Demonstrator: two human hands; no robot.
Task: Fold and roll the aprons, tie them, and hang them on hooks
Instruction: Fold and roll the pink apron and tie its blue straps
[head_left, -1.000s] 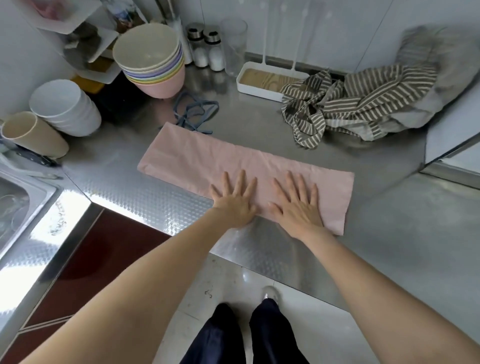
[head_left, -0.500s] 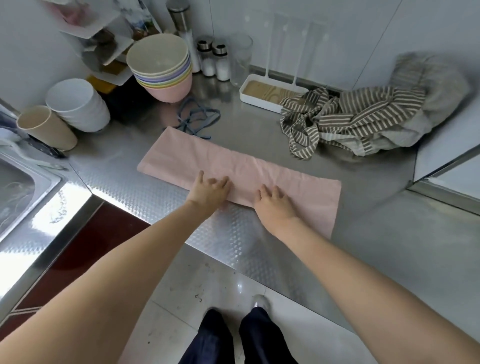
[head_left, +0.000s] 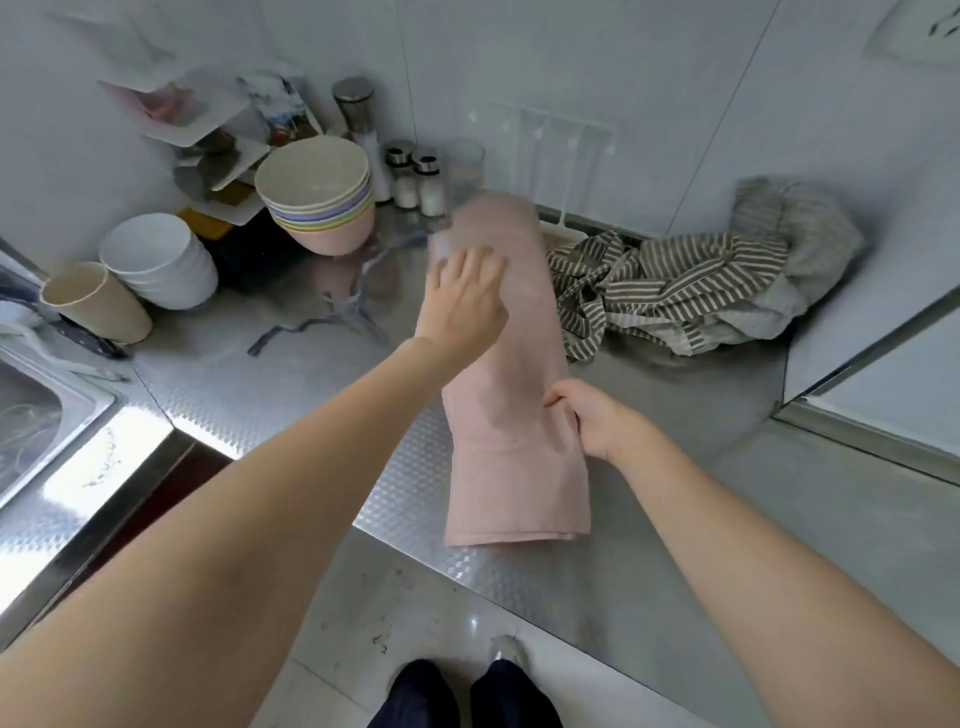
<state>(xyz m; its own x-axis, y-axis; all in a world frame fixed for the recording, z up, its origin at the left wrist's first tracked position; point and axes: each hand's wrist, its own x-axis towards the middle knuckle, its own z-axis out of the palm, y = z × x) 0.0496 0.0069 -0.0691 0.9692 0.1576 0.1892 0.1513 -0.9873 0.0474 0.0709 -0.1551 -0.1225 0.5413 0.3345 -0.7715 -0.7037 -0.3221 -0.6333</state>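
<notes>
A crumpled striped grey-and-white apron (head_left: 680, 291) lies right of the folded pink cloth apron (head_left: 511, 395); stacked pastel bowls (head_left: 322, 200) stand far left. The pink strip runs from the steel counter's (head_left: 675, 519) near edge toward the wall. The left hand (head_left: 465, 306) rests flat, fingers spread, on its far part; the right hand (head_left: 592, 421) pinches its right edge.

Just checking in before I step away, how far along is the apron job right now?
Done: the pink apron is folded into a long strip on the steel counter. In hand: the left hand presses its far part and the right hand grips its right edge. Left: rolling, tying, hanging it, and the whole striped apron, lying crumpled.
</notes>
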